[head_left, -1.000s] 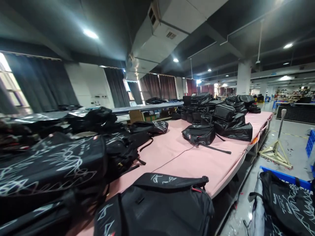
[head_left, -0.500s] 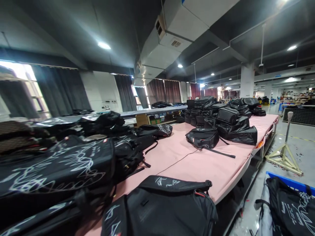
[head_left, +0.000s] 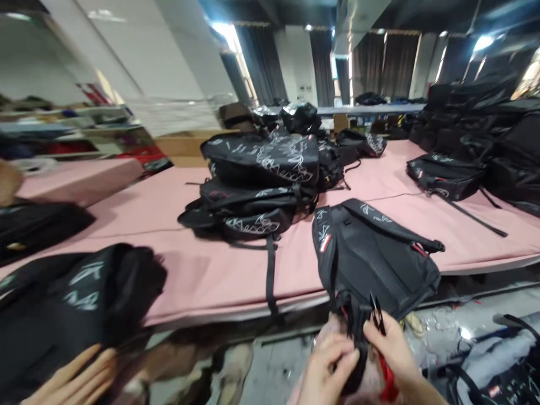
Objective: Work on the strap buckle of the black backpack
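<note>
Both hands, left (head_left: 327, 365) and right (head_left: 394, 349), clenched on a backpack's (head_left: 375, 259) strap at the pink surface's (head_left: 211, 270) near edge.

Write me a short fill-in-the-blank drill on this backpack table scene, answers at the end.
1. The table is covered in ____ cloth.
2. Both hands, left hand and right hand, grip the bottom end of a ____ backpack.
3. The right hand also holds small ____.
4. The stack of backpacks bears ____ scribble print.

Answers: pink; black; snips; white
</note>
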Action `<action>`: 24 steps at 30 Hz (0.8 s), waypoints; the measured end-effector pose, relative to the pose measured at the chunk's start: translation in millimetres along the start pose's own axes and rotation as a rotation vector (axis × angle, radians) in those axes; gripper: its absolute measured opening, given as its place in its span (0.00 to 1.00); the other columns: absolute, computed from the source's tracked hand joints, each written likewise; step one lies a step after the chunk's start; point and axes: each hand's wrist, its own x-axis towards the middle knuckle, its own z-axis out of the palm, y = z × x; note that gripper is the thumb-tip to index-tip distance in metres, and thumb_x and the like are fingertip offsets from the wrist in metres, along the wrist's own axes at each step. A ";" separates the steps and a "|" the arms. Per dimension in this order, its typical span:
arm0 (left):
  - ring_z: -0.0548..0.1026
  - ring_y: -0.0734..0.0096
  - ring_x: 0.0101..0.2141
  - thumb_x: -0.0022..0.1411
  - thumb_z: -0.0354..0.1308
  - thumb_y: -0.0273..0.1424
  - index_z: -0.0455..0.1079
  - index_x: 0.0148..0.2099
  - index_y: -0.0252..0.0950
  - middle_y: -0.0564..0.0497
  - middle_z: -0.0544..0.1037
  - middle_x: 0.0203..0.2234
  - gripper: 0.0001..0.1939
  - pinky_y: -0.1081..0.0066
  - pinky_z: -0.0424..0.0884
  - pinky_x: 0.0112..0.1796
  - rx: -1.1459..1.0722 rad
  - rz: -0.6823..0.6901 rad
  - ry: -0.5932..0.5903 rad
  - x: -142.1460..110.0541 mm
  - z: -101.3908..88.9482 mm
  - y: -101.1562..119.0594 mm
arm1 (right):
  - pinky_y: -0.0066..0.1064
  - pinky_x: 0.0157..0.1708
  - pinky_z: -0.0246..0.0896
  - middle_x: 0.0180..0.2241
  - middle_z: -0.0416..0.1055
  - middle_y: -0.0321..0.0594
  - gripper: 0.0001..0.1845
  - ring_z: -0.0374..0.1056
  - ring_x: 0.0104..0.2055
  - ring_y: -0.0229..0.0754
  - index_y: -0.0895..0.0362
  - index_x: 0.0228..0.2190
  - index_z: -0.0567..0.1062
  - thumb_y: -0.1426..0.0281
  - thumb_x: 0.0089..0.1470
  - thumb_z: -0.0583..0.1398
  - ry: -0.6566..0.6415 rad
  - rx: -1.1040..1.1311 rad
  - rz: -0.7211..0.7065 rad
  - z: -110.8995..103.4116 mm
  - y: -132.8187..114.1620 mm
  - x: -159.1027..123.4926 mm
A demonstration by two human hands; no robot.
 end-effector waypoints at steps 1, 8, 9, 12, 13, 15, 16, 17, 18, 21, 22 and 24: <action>0.68 0.72 0.28 0.47 0.62 0.42 0.74 0.26 0.34 0.50 0.73 0.23 0.15 0.74 0.65 0.31 -0.082 -0.077 0.023 1.1 -0.5 -2.4 | 0.33 0.36 0.62 0.32 0.70 0.42 0.21 0.65 0.35 0.43 0.59 0.35 0.71 0.54 0.49 0.58 0.037 0.002 -0.022 -1.2 0.4 0.3; 0.69 0.75 0.25 0.46 0.65 0.39 0.75 0.37 0.32 0.49 0.76 0.26 0.18 0.77 0.64 0.28 -0.449 -0.280 0.141 -1.6 -5.8 -2.6 | 0.33 0.39 0.60 0.38 0.70 0.41 0.11 0.65 0.39 0.42 0.55 0.41 0.69 0.68 0.56 0.53 0.127 -0.488 -0.382 -15.3 2.2 -7.6; 0.70 0.75 0.26 0.46 0.65 0.38 0.74 0.38 0.32 0.48 0.77 0.27 0.18 0.77 0.65 0.29 -0.453 -0.281 0.153 -2.2 -6.1 -0.9 | 0.34 0.38 0.60 0.37 0.70 0.41 0.09 0.65 0.38 0.41 0.54 0.40 0.69 0.70 0.56 0.53 0.090 -0.564 -0.451 -15.5 1.3 -9.2; 0.71 0.74 0.27 0.45 0.65 0.37 0.75 0.38 0.32 0.48 0.77 0.27 0.18 0.76 0.67 0.31 -0.468 -0.288 0.185 -3.5 -6.2 3.6 | 0.35 0.37 0.59 0.34 0.71 0.40 0.10 0.65 0.36 0.41 0.55 0.39 0.70 0.74 0.58 0.50 0.000 -0.734 -0.629 -14.1 -3.7 -11.1; 0.71 0.74 0.28 0.45 0.65 0.37 0.75 0.37 0.32 0.48 0.78 0.28 0.17 0.76 0.67 0.32 -0.476 -0.286 0.191 -3.9 -6.3 4.5 | 0.35 0.37 0.59 0.34 0.71 0.40 0.11 0.65 0.36 0.42 0.55 0.39 0.70 0.74 0.59 0.50 -0.025 -0.776 -0.662 -13.5 -5.8 -11.0; 0.71 0.73 0.29 0.45 0.65 0.36 0.75 0.37 0.32 0.48 0.78 0.29 0.16 0.76 0.67 0.33 -0.482 -0.278 0.205 -4.6 -6.8 5.0 | 0.36 0.36 0.59 0.34 0.71 0.41 0.11 0.65 0.36 0.43 0.56 0.41 0.69 0.74 0.59 0.49 -0.074 -0.839 -0.690 -12.9 -10.0 -9.9; 0.71 0.73 0.30 0.45 0.65 0.36 0.75 0.36 0.32 0.48 0.78 0.30 0.15 0.76 0.67 0.33 -0.477 -0.273 0.211 -5.0 -7.1 4.7 | 0.36 0.36 0.59 0.34 0.71 0.42 0.11 0.65 0.36 0.43 0.57 0.41 0.69 0.73 0.59 0.49 -0.098 -0.858 -0.691 -13.0 -11.9 -9.2; 0.71 0.73 0.30 0.46 0.65 0.35 0.75 0.36 0.33 0.48 0.78 0.31 0.15 0.77 0.67 0.33 -0.468 -0.267 0.212 -5.3 -7.4 4.1 | 0.36 0.35 0.59 0.34 0.71 0.42 0.11 0.66 0.36 0.43 0.57 0.41 0.69 0.72 0.60 0.49 -0.121 -0.870 -0.686 -13.2 -13.5 -8.5; 0.72 0.73 0.30 0.46 0.64 0.35 0.75 0.36 0.33 0.47 0.79 0.31 0.14 0.77 0.67 0.33 -0.457 -0.260 0.208 -5.6 -7.6 3.4 | 0.36 0.35 0.59 0.34 0.71 0.42 0.11 0.66 0.36 0.43 0.57 0.41 0.69 0.72 0.60 0.49 -0.144 -0.874 -0.680 -13.5 -14.8 -7.8; 0.73 0.70 0.32 0.48 0.63 0.35 0.76 0.37 0.33 0.47 0.79 0.32 0.14 0.76 0.67 0.34 -0.407 -0.241 0.178 -5.9 -7.9 1.5 | 0.36 0.35 0.60 0.34 0.71 0.42 0.12 0.65 0.36 0.43 0.57 0.41 0.69 0.70 0.61 0.49 -0.190 -0.862 -0.661 -14.3 -17.1 -6.4; 0.73 0.69 0.33 0.48 0.62 0.35 0.76 0.38 0.33 0.47 0.79 0.32 0.14 0.76 0.67 0.35 -0.384 -0.232 0.168 -5.8 -8.1 1.3 | 0.36 0.35 0.60 0.34 0.71 0.42 0.12 0.65 0.36 0.44 0.57 0.41 0.69 0.70 0.61 0.48 -0.197 -0.859 -0.655 -14.4 -17.5 -6.0; 0.73 0.68 0.34 0.50 0.61 0.34 0.75 0.39 0.34 0.47 0.79 0.32 0.14 0.75 0.68 0.36 -0.335 -0.205 0.148 -5.1 -8.9 1.5 | 0.36 0.36 0.60 0.34 0.71 0.42 0.12 0.65 0.36 0.44 0.57 0.41 0.69 0.70 0.61 0.48 -0.201 -0.858 -0.647 -14.3 -17.9 -5.2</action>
